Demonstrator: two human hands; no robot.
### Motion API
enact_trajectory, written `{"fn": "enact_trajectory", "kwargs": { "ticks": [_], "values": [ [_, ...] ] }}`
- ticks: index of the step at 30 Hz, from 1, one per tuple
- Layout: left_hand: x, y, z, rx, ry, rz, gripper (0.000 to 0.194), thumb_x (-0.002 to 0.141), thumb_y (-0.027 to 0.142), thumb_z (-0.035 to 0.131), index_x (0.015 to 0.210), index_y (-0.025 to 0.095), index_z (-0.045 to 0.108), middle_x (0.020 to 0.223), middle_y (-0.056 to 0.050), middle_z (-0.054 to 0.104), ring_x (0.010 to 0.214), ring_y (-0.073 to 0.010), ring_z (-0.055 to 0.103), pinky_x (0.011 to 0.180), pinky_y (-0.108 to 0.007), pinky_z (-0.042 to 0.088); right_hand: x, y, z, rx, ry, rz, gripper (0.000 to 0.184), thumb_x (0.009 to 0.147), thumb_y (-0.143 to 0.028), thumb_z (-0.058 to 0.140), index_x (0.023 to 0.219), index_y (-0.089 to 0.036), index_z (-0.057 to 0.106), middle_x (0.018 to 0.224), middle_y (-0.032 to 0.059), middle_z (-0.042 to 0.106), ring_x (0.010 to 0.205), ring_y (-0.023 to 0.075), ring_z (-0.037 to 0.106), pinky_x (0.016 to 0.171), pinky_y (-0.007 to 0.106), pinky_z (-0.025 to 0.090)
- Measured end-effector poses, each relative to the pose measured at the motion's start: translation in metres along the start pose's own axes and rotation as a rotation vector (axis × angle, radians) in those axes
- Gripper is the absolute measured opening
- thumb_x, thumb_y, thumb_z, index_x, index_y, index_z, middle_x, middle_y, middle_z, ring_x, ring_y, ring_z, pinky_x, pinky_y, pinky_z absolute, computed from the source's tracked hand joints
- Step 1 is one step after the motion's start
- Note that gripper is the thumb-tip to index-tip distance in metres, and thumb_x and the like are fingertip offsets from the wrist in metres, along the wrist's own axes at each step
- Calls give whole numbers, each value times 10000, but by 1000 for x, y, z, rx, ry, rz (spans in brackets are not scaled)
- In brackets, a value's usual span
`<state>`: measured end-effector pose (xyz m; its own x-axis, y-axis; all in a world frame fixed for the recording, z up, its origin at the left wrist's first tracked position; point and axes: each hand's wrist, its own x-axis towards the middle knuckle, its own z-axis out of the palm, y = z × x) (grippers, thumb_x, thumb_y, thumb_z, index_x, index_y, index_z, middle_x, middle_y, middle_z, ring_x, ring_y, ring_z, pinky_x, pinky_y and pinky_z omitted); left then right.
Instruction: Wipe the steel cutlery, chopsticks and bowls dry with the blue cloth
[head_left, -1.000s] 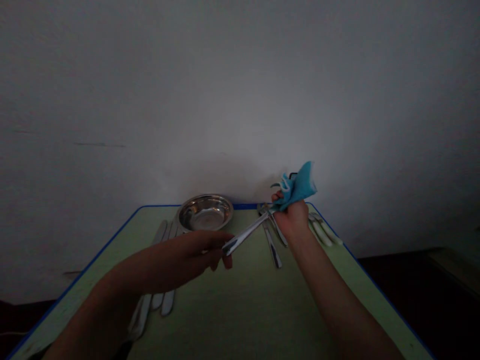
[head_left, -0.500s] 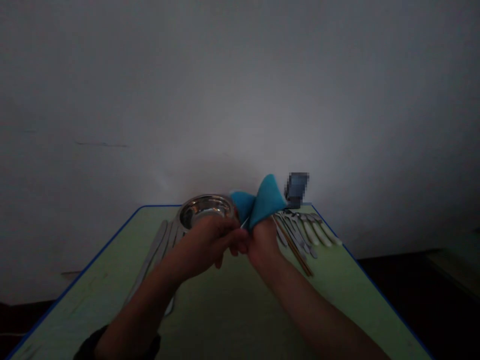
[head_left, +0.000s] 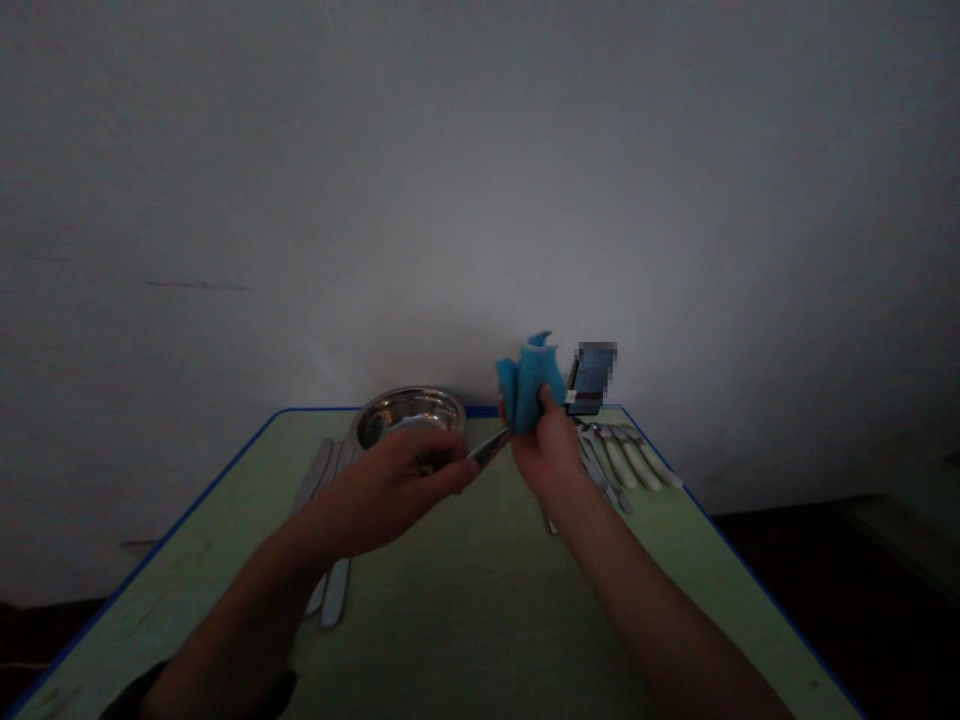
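Note:
My left hand is closed, pinching one end of a silver piece of cutlery between thumb and fingers. The other end runs into a bunched blue cloth, so its kind does not show. My right hand grips the cloth, thumb pressed on its near side, around that hidden end. Both hands are above the green table, the cloth just in front of the wall.
A shiny metal bowl stands at the table's back, behind my left hand. Long metal cutlery lies at the left, partly under my left arm. Several pale-handled utensils lie at the right. A phone-like device stands upright behind them.
My hands have moved apart, my left one to the left, baring more of the cutlery. The cloth has gone from spread corners to a tighter bunch in my right hand.

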<state>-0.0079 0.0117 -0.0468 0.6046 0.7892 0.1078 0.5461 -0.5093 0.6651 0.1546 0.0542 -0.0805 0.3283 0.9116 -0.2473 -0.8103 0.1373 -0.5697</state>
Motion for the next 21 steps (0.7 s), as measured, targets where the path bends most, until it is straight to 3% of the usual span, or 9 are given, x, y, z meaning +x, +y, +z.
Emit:
{"fn": "enact_trajectory", "kwargs": {
  "ticks": [1, 5, 9, 13, 18, 21],
  "values": [
    [-4, 2, -5, 16, -64, 3, 326, 856, 414, 446, 641, 179, 514, 585, 58, 428, 543, -91, 431, 486, -197, 321, 6, -9, -1, 24, 45, 8, 204, 876, -216, 406, 779, -205, 586, 643, -45, 669, 558, 94, 605, 568, 242, 506],
    [-18, 9, -16, 116, -213, -59, 328, 867, 436, 422, 687, 192, 550, 588, 50, 497, 554, -105, 490, 518, -214, 357, 17, -31, -4, 51, -35, -64, 217, 800, -117, 461, 594, -183, 484, 443, -78, 525, 383, 55, 447, 427, 172, 393],
    [-17, 8, 3, 321, -144, -128, 311, 864, 466, 395, 826, 197, 546, 742, -17, 599, 663, -174, 559, 588, -284, 389, 10, -19, -3, -15, -35, -138, 154, 714, -114, 528, 590, -184, 469, 456, -84, 518, 388, 59, 435, 405, 183, 362],
    [-6, 3, 26, 362, -81, -169, 359, 913, 455, 272, 951, 179, 499, 803, -78, 627, 668, -209, 589, 590, -319, 385, 1, -5, 0, -36, -28, -129, 164, 708, -91, 476, 573, -183, 484, 460, -76, 543, 402, 60, 468, 437, 180, 390],
    [-3, 0, 12, 297, -31, -125, 415, 923, 478, 238, 891, 191, 536, 790, -54, 625, 702, -209, 590, 654, -335, 396, 2, -21, 1, 0, -137, 72, 218, 783, -247, 414, 690, -185, 601, 630, -4, 677, 583, 129, 619, 578, 258, 511],
    [-8, -3, -2, 187, -57, -120, 453, 923, 488, 241, 756, 194, 543, 721, -15, 600, 671, -171, 572, 644, -295, 395, 7, -33, -2, -24, -139, 89, 252, 803, -329, 441, 834, -178, 640, 702, 7, 707, 632, 150, 645, 644, 293, 532]
  ]
}}
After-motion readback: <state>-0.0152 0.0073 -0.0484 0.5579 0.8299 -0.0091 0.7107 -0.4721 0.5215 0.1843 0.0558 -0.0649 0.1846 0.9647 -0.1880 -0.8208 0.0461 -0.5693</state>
